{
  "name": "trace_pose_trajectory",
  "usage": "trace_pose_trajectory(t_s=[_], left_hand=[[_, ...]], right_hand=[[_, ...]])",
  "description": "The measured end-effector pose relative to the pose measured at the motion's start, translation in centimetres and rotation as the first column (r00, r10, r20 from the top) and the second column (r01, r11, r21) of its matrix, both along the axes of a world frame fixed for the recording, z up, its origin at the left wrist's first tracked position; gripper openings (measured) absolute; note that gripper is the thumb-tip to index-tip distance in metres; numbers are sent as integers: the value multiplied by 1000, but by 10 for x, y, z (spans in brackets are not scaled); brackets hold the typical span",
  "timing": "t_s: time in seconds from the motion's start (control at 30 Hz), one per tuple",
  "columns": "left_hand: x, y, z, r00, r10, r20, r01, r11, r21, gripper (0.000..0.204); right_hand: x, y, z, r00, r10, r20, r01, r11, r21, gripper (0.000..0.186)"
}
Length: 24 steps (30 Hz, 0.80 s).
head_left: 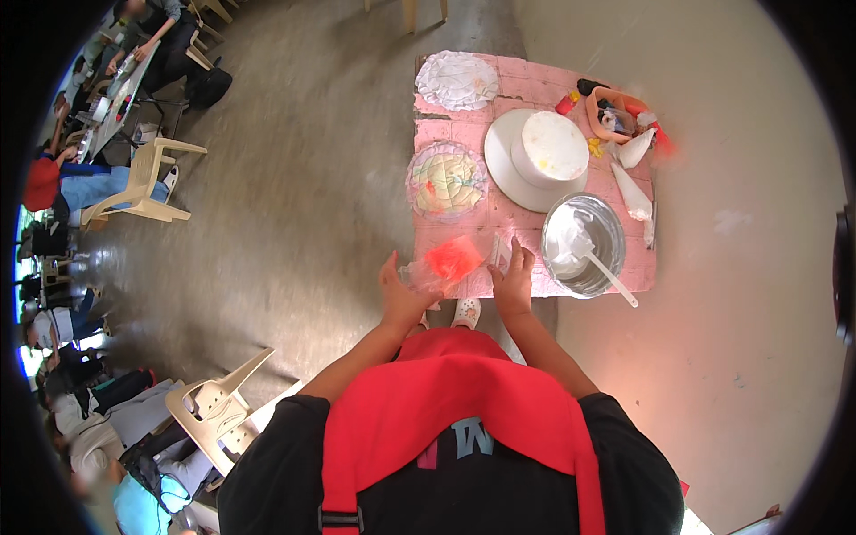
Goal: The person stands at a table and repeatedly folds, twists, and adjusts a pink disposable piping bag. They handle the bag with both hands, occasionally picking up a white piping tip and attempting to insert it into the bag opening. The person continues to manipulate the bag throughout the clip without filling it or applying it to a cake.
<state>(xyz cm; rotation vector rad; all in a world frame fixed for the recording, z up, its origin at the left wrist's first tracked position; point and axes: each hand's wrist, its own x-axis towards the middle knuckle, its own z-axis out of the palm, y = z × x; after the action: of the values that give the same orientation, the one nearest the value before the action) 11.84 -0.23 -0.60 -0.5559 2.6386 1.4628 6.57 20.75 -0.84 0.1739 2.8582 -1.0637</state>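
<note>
My left hand grips the lower left of a clear plastic bag with bright orange-red filling, over the front of the pink table. My right hand is beside the bag's right end, fingers around a thin translucent piece whose nature I cannot make out. Right of it stands a metal bowl of white cream with a white spatula. Behind are a white turntable bearing a white round cake form and a crinkled round liner with pale coloured smears.
Another white liner, an orange basket, a small red container and white piping bags lie on the table. Plastic chairs stand left and lower left. Other people sit along the left side.
</note>
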Motion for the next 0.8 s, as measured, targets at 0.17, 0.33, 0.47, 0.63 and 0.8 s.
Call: trace_pose_trajectory(t_s=[0.17, 0.33, 0.47, 0.63, 0.8], left_hand=[[0, 9, 22, 953, -299, 46, 294, 882, -368, 117], [2, -5, -37, 945, -316, -82, 289, 927, -239, 66], [-5, -26, -38, 918, -383, -109, 307, 855, -418, 25], [-13, -43, -35, 932, -328, -152, 280, 922, -268, 18], [-14, -45, -32, 972, -215, -95, 210, 976, -52, 26]], right_hand=[[-1, 3, 12, 960, 155, 232, -238, 889, 392, 60], [-1, 15, -2, 946, 115, 304, -247, 863, 440, 54], [-4, 10, 12, 902, 432, -4, -413, 866, 283, 52], [-38, -10, 7, 855, 517, 28, -505, 821, 268, 51], [-49, -10, 0, 755, 650, -88, -553, 703, 446, 19]])
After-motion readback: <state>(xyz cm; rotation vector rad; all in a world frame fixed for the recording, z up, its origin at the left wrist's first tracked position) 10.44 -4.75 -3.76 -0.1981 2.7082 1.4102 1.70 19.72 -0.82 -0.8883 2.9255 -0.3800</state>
